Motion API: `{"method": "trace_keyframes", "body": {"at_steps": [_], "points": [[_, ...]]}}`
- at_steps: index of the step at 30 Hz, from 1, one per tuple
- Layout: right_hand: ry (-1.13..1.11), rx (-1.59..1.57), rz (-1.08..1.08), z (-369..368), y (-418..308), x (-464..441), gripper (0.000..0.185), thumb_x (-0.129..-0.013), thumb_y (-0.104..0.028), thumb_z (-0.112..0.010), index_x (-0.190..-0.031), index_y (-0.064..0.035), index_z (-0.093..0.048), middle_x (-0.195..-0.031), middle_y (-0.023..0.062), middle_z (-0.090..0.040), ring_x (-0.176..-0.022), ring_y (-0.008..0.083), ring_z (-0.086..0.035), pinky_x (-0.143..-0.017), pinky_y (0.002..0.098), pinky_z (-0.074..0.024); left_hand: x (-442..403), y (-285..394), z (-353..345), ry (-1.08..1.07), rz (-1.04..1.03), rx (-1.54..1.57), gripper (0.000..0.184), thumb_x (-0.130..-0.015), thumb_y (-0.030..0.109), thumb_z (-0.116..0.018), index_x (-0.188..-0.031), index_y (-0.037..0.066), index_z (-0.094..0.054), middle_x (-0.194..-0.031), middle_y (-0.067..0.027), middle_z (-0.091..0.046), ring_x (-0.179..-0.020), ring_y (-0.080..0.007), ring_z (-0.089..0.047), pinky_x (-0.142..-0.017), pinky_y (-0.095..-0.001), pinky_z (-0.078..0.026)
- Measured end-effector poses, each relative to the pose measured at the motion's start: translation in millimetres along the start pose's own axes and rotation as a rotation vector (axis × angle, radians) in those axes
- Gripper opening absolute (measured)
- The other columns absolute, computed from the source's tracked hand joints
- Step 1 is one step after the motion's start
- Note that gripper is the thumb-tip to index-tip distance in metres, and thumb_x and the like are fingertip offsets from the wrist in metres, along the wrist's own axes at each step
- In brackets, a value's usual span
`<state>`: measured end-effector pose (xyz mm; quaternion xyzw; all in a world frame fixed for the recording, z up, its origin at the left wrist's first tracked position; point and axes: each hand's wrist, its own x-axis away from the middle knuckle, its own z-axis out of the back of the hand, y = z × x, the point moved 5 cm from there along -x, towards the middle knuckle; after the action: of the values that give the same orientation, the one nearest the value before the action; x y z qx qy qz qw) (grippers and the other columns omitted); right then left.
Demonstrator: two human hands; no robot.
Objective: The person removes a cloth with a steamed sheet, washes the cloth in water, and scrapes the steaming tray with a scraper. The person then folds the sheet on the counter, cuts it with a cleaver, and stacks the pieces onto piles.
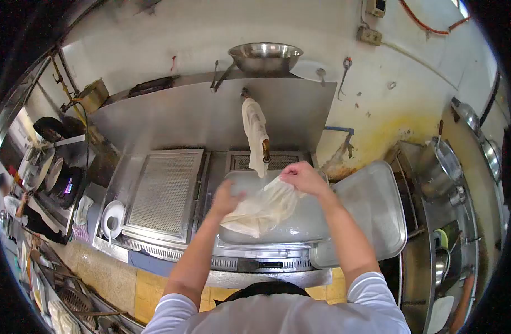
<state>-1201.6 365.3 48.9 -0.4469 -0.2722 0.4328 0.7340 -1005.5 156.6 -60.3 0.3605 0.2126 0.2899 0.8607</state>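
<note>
A wet cream-coloured cloth (261, 214) hangs from my right hand (301, 177), whose fingers are closed on its upper corner. My left hand (227, 199), blurred by motion, is at the cloth's upper left side; its fingers look spread and apart from the cloth. Under the cloth lies a shallow metal tray (300, 225) with a wet surface. Above it, a brass tap (266, 150) sticks out from the back panel, with another pale cloth (254, 131) draped over its pipe.
A second metal tray (372, 206) leans at the right, beside a rack with pots (433, 167). Left are a perforated metal grate (162, 195) and a white bowl (113, 217). A steel basin (265, 58) sits on the ledge. Another person (30, 214) stands far left by a lit stove.
</note>
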Motion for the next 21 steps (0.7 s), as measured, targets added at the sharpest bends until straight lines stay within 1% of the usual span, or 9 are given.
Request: {"method": "trace_keyframes", "body": {"at_steps": [2,5,8,11,14,17,19,20,21], "points": [[-0.037,0.016,0.118,-6,-18,-2,0.015,-0.088,-0.015,-0.071,-0.092,0.0000,-0.073,-0.072,0.0000,-0.065,-0.067,0.0098,-0.058,-0.063,0.0279,-0.0481,5,87,-18,-0.150,-0.266,0.206,0.050,-0.083,0.030,-0.080,-0.121,0.002,-0.065,-0.112,-0.0194,-0.070,-0.104,-0.0307,-0.067,-0.094,-0.0393,-0.050],[-0.088,0.001,0.085,-5,-15,-6,0.018,-0.085,-0.010,-0.071,-0.101,-0.0005,-0.072,-0.081,-0.0002,-0.066,-0.075,0.0080,-0.057,-0.068,0.0269,-0.0484,-1,138,-23,-0.414,-0.137,0.147,0.036,-0.088,0.027,-0.075,-0.115,0.004,-0.068,-0.101,-0.0215,-0.070,-0.096,-0.0325,-0.068,-0.088,-0.0403,-0.051],[-0.024,-0.278,0.066,-6,21,-12,0.031,-0.083,-0.005,-0.068,-0.113,-0.0013,-0.068,-0.092,0.0007,-0.067,-0.080,0.0076,-0.056,-0.071,0.0271,-0.0487,-12,137,-11,-0.237,-0.207,0.052,0.025,-0.090,0.020,-0.070,-0.110,0.005,-0.071,-0.094,-0.0232,-0.070,-0.091,-0.0346,-0.070,-0.083,-0.0415,-0.052],[-0.124,-0.288,0.079,-55,34,-13,0.042,-0.079,-0.001,-0.066,-0.121,-0.0026,-0.064,-0.103,0.0031,-0.066,-0.085,0.0081,-0.057,-0.073,0.0280,-0.0492,-2,160,1,-0.170,-0.259,0.062,0.021,-0.088,0.012,-0.066,-0.107,0.005,-0.072,-0.095,-0.0233,-0.071,-0.091,-0.0349,-0.071,-0.081,-0.0406,-0.054],[0.054,-0.508,0.069,-102,45,-9,0.032,-0.083,-0.008,-0.062,-0.114,-0.0018,-0.070,-0.085,0.0077,-0.072,-0.080,0.0126,-0.063,-0.071,0.0331,-0.0510,10,185,18,-0.103,-0.243,-0.072,0.023,-0.086,0.000,-0.059,-0.104,0.003,-0.073,-0.098,-0.0230,-0.072,-0.093,-0.0333,-0.072,-0.082,-0.0400,-0.055],[0.083,-0.175,-0.083,-92,42,20,0.018,-0.082,-0.006,-0.061,-0.096,0.0019,-0.069,-0.076,0.0082,-0.065,-0.074,0.0146,-0.058,-0.069,0.0322,-0.0500,12,190,62,0.150,-0.423,0.119,0.027,-0.084,-0.007,-0.052,-0.100,0.000,-0.073,-0.095,-0.0205,-0.073,-0.090,-0.0275,-0.072,-0.082,-0.0366,-0.055],[0.106,-0.038,-0.220,-74,84,31,0.020,-0.082,-0.008,-0.059,-0.092,0.0046,-0.069,-0.071,0.0133,-0.067,-0.072,0.0221,-0.064,-0.070,0.0363,-0.0511,9,184,93,0.285,-0.321,0.224,0.028,-0.083,-0.010,-0.050,-0.098,-0.003,-0.072,-0.092,-0.0182,-0.073,-0.087,-0.0213,-0.071,-0.081,-0.0332,-0.054],[0.146,0.024,-0.179,-64,118,32,0.021,-0.082,-0.008,-0.059,-0.095,0.0041,-0.070,-0.077,0.0155,-0.070,-0.076,0.0255,-0.066,-0.073,0.0375,-0.0517,12,179,104,0.323,-0.198,0.262,0.026,-0.083,-0.009,-0.051,-0.097,-0.001,-0.072,-0.088,-0.0169,-0.072,-0.084,-0.0178,-0.068,-0.079,-0.0323,-0.052],[0.185,0.085,-0.138,-54,142,32,0.023,-0.081,-0.008,-0.060,-0.098,0.0036,-0.071,-0.083,0.0177,-0.073,-0.079,0.0289,-0.069,-0.075,0.0388,-0.0522,12,176,106,0.333,-0.135,0.244,0.026,-0.083,-0.009,-0.052,-0.097,-0.001,-0.072,-0.089,-0.0169,-0.072,-0.085,-0.0189,-0.069,-0.079,-0.0325,-0.053]]}}
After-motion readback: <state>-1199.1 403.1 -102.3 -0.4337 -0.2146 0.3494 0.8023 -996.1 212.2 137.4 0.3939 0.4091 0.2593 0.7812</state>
